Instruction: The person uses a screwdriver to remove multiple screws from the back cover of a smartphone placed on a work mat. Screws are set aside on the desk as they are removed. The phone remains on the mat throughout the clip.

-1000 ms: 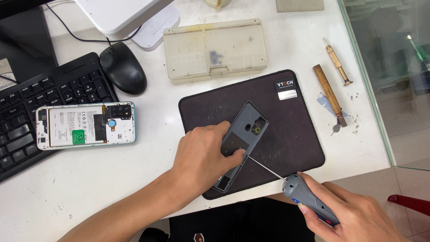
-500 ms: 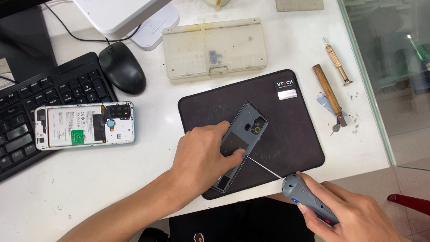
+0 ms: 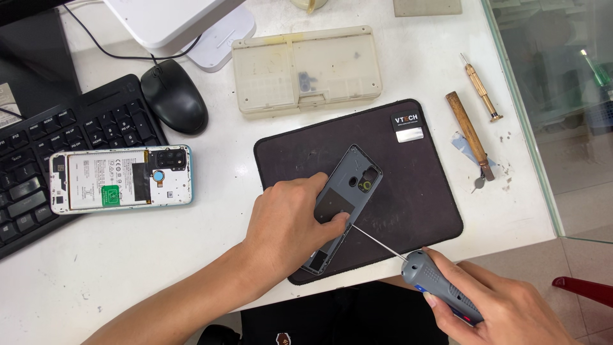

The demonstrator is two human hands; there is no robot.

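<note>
A grey phone back cover (image 3: 350, 185) lies inside up on a dark work mat (image 3: 408, 191). My left hand (image 3: 287, 223) rests on the cover's lower half and pins it to the mat, fingers over its left edge. My right hand (image 3: 498, 306) is closed around the grey handle of a thin screwdriver (image 3: 421, 268), whose metal tip touches the cover close to my left fingertips. An opened phone (image 3: 121, 177) with its battery and circuit board showing lies to the left, partly on a black keyboard (image 3: 57, 153).
A black mouse (image 3: 174, 96) sits behind the phone. A beige parts tray (image 3: 306, 69) stands behind the mat. A wooden-handled tool (image 3: 469, 131) and a small brass screwdriver (image 3: 480, 88) lie right of the mat, near the table's glass edge.
</note>
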